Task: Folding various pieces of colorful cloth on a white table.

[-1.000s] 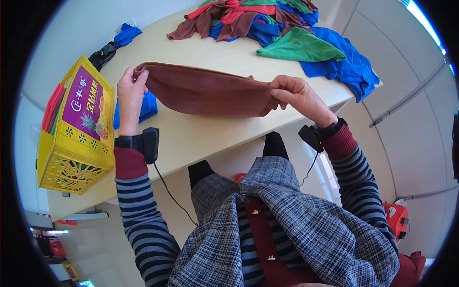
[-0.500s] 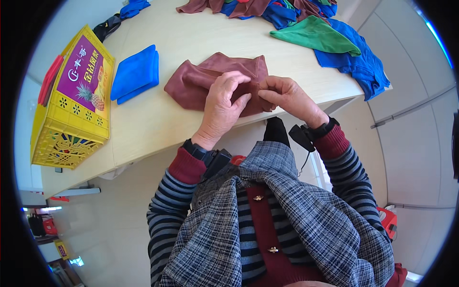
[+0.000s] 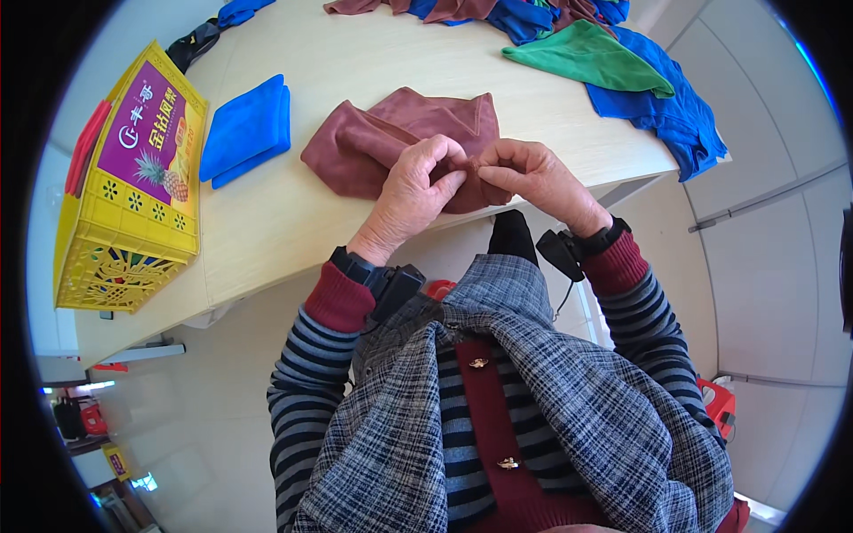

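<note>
A crumpled brown cloth [image 3: 373,147] lies near the front edge of the table, and both hands are at its near right part. My left hand [image 3: 419,182] pinches the cloth between thumb and forefinger. Right beside it, my right hand [image 3: 533,178] grips the same cloth with thumb and curled fingers. The fingertips of the two hands almost meet, with a bit of gathered cloth between them. To the left, apart from the hands, a folded blue cloth [image 3: 247,129] rests flat on the table.
A yellow plastic crate [image 3: 133,266] with a purple pineapple label stands on the table's left. Along the far side lies a heap of brown and blue cloths [image 3: 524,19]. A green cloth [image 3: 591,60] overlaps a blue cloth [image 3: 666,111] that hangs over the right edge.
My left hand has closed its fingertips on the cloth beside my right hand, where thumb and finger stood apart before. The view has shifted slightly.
</note>
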{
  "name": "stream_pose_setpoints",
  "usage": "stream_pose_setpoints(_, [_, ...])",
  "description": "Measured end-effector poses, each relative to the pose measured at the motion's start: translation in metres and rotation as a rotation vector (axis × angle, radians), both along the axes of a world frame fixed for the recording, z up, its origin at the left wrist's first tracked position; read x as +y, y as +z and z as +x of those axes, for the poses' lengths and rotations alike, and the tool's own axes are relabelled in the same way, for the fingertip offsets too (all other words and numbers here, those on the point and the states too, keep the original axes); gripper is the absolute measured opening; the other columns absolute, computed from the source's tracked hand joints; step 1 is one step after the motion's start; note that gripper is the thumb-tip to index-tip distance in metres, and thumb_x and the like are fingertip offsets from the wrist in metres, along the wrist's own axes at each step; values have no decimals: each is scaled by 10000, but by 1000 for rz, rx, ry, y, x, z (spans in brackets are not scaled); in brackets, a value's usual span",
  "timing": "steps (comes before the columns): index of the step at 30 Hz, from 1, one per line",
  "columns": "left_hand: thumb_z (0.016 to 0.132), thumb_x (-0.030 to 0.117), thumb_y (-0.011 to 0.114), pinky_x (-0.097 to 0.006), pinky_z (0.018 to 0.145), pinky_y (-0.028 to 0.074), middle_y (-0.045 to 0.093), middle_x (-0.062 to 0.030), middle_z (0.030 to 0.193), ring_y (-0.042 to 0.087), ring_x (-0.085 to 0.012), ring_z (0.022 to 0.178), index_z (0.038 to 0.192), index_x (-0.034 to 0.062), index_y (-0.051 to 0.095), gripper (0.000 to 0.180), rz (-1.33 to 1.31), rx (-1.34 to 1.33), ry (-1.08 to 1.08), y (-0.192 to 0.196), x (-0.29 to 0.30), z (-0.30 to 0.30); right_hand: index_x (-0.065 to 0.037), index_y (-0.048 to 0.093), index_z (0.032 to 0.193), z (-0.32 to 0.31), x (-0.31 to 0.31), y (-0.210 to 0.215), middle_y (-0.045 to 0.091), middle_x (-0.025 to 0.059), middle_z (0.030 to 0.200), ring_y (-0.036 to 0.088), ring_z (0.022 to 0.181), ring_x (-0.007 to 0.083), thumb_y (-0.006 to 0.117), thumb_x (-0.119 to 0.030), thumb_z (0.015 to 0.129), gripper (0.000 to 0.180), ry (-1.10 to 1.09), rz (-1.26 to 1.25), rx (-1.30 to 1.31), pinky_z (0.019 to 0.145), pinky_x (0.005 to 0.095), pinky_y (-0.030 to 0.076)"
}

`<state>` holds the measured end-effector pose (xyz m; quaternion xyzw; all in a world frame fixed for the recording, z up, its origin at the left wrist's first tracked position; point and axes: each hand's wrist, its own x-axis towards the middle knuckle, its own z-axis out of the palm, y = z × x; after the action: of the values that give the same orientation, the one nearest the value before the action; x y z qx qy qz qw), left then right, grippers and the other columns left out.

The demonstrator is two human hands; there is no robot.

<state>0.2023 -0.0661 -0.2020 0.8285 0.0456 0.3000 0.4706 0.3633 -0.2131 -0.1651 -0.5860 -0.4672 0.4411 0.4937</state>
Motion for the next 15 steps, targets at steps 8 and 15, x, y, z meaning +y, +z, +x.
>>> stream_pose_setpoints(8, [813,-27,721,-379,824,501,633,-84,893,615,-293,860,955,59,591,211,133,-116,70,-6,-3,-8,-38,677,1038,7,-4,-5,629,-28,830,568,751,52,636,-138,1006,113,-53,-9,71,705,210,489])
stream_pose_setpoints(15, [823,-51,730,-338,850,498,613,-72,938,604,-244,904,971,41,572,235,217,-114,124,5,-16,-17,-26,664,1032,3,1,-4,647,-22,873,604,812,46,644,-101,993,87,-143,29,-123,742,211,515])
